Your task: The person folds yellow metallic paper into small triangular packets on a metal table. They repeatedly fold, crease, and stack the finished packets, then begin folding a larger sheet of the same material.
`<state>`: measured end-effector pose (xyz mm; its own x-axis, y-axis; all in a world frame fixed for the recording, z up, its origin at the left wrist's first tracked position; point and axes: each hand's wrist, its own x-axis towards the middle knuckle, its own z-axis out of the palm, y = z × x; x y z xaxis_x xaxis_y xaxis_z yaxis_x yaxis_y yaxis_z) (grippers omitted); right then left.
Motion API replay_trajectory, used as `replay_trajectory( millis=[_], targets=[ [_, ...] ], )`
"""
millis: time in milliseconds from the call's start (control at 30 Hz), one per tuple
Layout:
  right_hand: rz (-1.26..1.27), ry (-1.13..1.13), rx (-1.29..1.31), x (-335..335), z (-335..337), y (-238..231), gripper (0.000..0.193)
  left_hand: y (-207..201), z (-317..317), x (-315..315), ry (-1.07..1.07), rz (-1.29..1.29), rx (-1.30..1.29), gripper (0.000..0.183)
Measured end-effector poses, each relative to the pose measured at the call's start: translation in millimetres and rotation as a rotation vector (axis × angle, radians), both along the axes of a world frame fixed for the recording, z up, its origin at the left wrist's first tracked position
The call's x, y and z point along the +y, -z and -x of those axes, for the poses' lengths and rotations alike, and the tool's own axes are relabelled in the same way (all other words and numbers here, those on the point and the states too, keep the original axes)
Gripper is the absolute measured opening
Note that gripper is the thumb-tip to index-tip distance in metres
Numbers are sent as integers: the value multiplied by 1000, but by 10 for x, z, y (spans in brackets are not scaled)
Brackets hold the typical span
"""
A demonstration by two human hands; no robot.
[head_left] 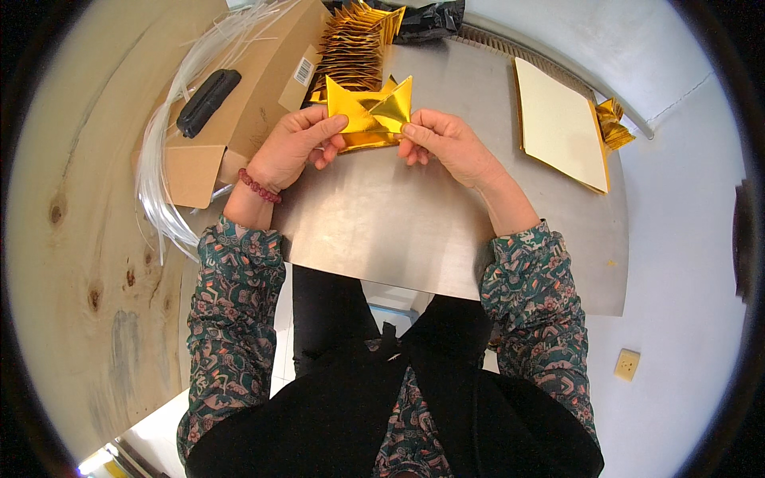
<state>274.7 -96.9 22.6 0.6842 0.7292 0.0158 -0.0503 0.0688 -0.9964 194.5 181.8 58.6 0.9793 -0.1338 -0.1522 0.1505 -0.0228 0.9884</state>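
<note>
Black clothing [319, 410] fills the near edge, patterned sleeves [235, 319] reaching up either side; and out over the metal counter [382, 215] we go, where both hands are busy with one shiny gold piece [357, 115]; left hand [301, 142] pinching its left side, thumb in front and fingers curled behind; right hand [448, 145] pinching the right side the same way, thumb tip at the edge; and the piece sits between them, near the far side of the counter; whether it touches the metal, I cannot tell!

Now the score, as far as it shows: this one looks well into its folding, two points up, a flap slanting across the right half, a band along the bottom; it seems not yet flat like its neighbours; just beyond, a long row of folded gold pieces [351, 52] is packed tight beside the cardboard box [259, 99], so plenty look done; over on the right, a pale-faced, gold-edged stack of sheets [559, 119] lies flat, apparently yet to be folded; how many, I can't count from here.
</note>
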Motion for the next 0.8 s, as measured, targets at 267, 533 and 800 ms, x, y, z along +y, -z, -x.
replay_trajectory(
  millis=[267, 533, 800],
  targets=[
    [9, -27, -33, 35, 22, -43, 21, -23, 21, -274, -136, 121, 114, 24],
    [-30, 2, -22, 106, 54, -87, 20, -15, 15, -669, -178, 312, 40, 22],
    [-74, 28, -126, 106, 58, -107, 19, 8, -58, -647, -112, 442, -54, 18]
  ],
)
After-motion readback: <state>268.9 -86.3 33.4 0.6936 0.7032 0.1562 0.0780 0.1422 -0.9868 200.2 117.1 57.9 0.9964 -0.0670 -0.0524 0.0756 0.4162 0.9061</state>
